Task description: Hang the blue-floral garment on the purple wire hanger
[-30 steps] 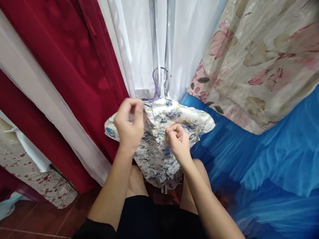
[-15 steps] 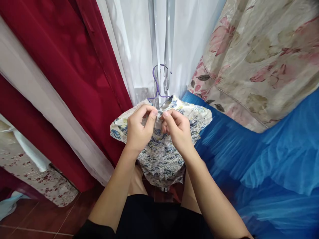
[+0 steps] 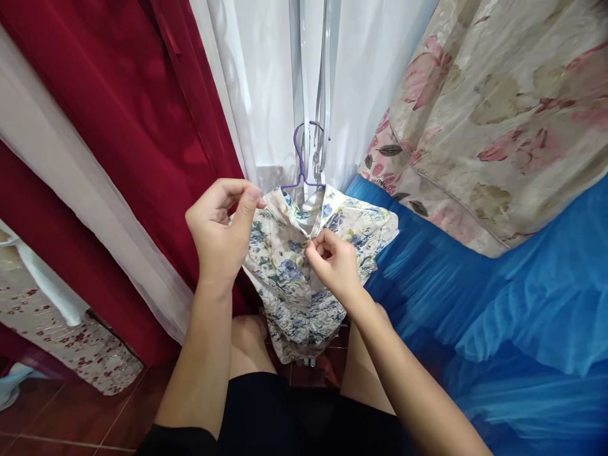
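Note:
A floral blouse (image 3: 289, 272), cream with blue and yellow flowers, hangs on a purple hanger (image 3: 301, 171) in front of me. My right hand (image 3: 335, 263) pinches the blouse at the bottom of its neckline, where a small fastening seems to sit; its exact kind is too small to tell. My left hand (image 3: 223, 228) is raised by the blouse's left shoulder, thumb and forefinger pressed together. Whether cloth or something thin lies between those fingertips cannot be made out. That hand hides the left sleeve.
Dark red cloth (image 3: 128, 114) and pale cloth hang at left. White fabric (image 3: 266, 82) with grey straps hangs behind the hanger. A pink-flowered garment (image 3: 503, 114) and blue tulle (image 3: 475, 316) fill the right. Red tiles (image 3: 118, 411) cover the floor below my legs.
Both hands were together at the collar. My left hand has moved away left to the shoulder, while my right hand has lowered slightly. The neckline now shows in a V shape.

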Demonstrator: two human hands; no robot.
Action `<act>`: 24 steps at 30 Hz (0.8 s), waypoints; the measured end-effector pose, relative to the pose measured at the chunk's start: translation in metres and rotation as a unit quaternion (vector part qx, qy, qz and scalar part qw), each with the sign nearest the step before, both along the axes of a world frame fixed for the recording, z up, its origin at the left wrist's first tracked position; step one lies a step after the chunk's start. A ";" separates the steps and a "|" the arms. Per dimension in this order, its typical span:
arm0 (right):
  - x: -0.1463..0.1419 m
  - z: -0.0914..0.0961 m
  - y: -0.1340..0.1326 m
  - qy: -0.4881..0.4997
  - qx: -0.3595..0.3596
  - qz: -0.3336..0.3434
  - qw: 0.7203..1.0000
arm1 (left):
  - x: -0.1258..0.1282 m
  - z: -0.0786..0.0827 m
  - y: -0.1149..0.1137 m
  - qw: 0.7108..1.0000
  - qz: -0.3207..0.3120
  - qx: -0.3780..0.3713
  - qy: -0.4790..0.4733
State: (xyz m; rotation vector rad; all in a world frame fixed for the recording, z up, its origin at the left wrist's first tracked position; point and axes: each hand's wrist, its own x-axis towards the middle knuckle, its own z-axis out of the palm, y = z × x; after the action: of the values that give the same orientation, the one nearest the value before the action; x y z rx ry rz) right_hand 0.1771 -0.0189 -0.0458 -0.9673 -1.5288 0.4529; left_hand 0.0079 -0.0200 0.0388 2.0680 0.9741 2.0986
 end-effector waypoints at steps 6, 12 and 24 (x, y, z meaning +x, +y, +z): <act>0.001 0.013 -0.008 0.109 -0.021 0.109 0.988 | 0.009 -0.003 -0.006 0.962 -0.056 -0.052 0.260; -0.001 -0.004 0.008 0.013 -0.077 0.036 0.996 | 0.001 -0.007 0.003 0.994 0.044 0.025 0.095; 0.000 -0.015 -0.023 0.167 -0.228 0.148 0.948 | -0.081 -0.158 0.102 0.874 -0.009 -0.251 -0.416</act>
State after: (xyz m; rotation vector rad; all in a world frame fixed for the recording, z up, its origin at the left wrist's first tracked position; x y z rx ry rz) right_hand 0.1769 -0.0418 -0.0609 -0.9473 -1.2813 1.1667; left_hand -0.0731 0.0824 -0.1189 0.7860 1.1296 2.0735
